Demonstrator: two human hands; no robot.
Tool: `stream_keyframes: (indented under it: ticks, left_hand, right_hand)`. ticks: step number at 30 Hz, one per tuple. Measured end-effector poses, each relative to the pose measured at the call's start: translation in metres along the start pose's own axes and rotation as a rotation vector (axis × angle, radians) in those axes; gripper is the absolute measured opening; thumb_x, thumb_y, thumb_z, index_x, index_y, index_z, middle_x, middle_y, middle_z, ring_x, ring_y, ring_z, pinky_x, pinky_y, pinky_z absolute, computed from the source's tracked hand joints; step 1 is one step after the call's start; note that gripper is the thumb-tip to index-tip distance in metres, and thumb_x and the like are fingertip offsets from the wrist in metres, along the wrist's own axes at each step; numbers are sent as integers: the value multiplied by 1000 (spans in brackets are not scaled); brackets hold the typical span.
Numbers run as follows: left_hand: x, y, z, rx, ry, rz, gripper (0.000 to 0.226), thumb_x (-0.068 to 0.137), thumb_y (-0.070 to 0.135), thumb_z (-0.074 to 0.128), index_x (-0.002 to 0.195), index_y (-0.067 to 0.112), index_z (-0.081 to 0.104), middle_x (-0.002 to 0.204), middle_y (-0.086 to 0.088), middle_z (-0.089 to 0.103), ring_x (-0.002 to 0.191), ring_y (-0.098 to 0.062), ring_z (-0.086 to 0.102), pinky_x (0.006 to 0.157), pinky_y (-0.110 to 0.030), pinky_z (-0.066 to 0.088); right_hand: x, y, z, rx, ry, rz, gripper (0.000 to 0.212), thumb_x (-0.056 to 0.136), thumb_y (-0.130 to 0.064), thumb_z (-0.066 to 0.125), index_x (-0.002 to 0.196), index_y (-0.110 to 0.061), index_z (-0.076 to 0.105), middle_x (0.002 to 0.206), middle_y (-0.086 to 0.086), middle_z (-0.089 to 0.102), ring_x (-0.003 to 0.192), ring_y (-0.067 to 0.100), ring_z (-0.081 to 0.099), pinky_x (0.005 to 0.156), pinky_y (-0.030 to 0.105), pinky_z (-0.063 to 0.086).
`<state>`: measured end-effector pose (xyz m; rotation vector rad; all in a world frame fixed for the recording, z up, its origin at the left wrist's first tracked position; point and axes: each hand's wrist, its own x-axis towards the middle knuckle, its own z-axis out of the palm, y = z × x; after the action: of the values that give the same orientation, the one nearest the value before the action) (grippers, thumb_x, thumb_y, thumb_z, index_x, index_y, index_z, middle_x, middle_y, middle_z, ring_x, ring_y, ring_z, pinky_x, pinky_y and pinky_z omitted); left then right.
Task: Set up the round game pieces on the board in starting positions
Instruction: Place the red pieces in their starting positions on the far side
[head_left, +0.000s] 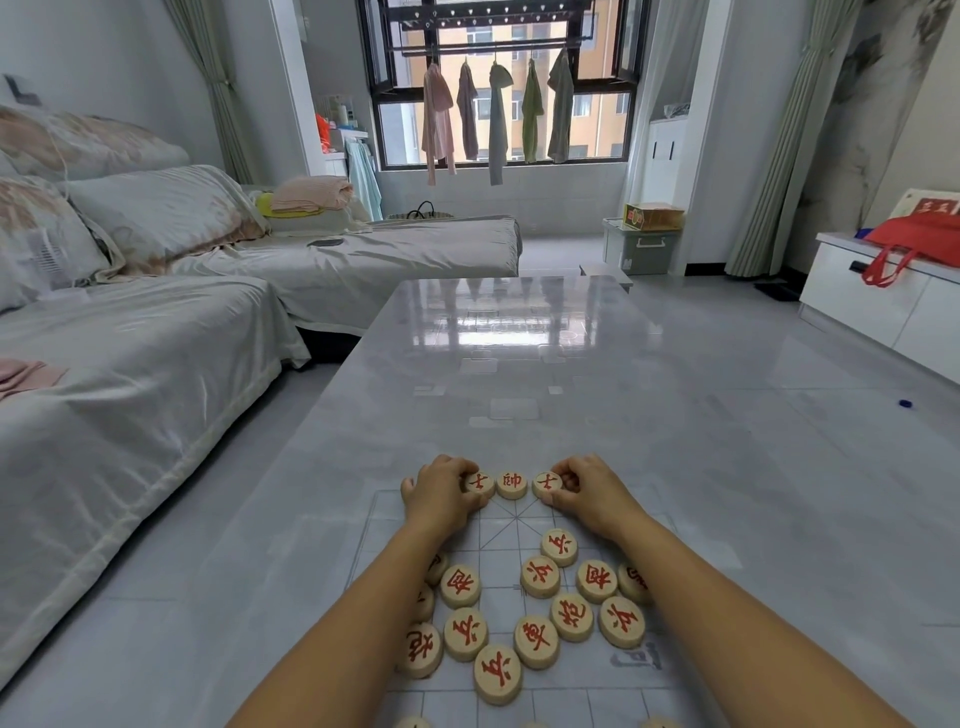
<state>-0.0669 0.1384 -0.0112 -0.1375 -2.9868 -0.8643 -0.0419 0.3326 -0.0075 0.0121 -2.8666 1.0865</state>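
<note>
Together, the left hand (441, 496) and right hand (597, 496) each pinched a round pale wooden red-lettered piece, the left piece (479, 483) and right piece (547, 484) flanking a middle piece (511, 484) at the far edge of the translucent gridded board (498, 538); loose pieces (540, 577) lay nearer.

A home living room: sofa (156, 322), laundry (498, 114) (by the window).

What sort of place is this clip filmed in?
Most likely a home living room: a long sofa under pale grey covers, clothes drying on hangers at the dark-framed window, and a glossy grey low table bearing round wooden game pieces with red characters.
</note>
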Motion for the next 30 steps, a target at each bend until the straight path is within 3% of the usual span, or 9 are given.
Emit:
stream_keyframes:
  ticks: [16, 20, 23, 26, 30]
  left_hand:
    - [1, -3, -3, -1, -21, 6, 48, 83, 29, 65, 127, 22, 50, 129, 1, 52, 121, -19, 47, 106, -38, 27]
    - [-6, -7, -18, -279, -110, -14, 59, 81, 18, 69, 133, 18, 43, 130, -4, 55, 120, -19, 50, 106, -34, 38]
    - [-14, -22, -37, -318, -82, -38, 51, 83, 11, 66, 131, 13, 47, 131, -6, 54, 120, -18, 50, 101, -29, 39]
    - [-31, -46, -59, -356, -77, -80, 35, 85, 10, 63, 119, 12, 58, 123, -7, 60, 108, -15, 56, 97, -27, 41]
    - [-63, -70, -81, -421, -214, -88, 22, 85, 9, 63, 101, 24, 63, 109, 0, 65, 101, -12, 59, 89, -21, 42]
  right_hand:
    - [3, 1, 1, -10, -14, -1, 39, 84, -28, 64, 116, -9, 55, 117, 9, 49, 93, 14, 49, 85, 23, 42]
    - [4, 1, -1, -3, -35, 9, 37, 81, -26, 68, 113, -10, 57, 115, 8, 51, 91, 14, 51, 82, 23, 43]
    - [4, 1, -6, 22, -85, 30, 40, 81, -26, 69, 115, -10, 57, 113, 7, 54, 92, 15, 53, 82, 23, 44]
    - [0, 1, -16, 108, -167, 59, 46, 82, -23, 67, 124, -10, 51, 108, 3, 56, 96, 13, 53, 82, 21, 42]
    - [-16, 9, -40, 156, -49, 60, 34, 88, -16, 59, 121, -10, 55, 111, 4, 59, 101, 15, 55, 89, 24, 43]
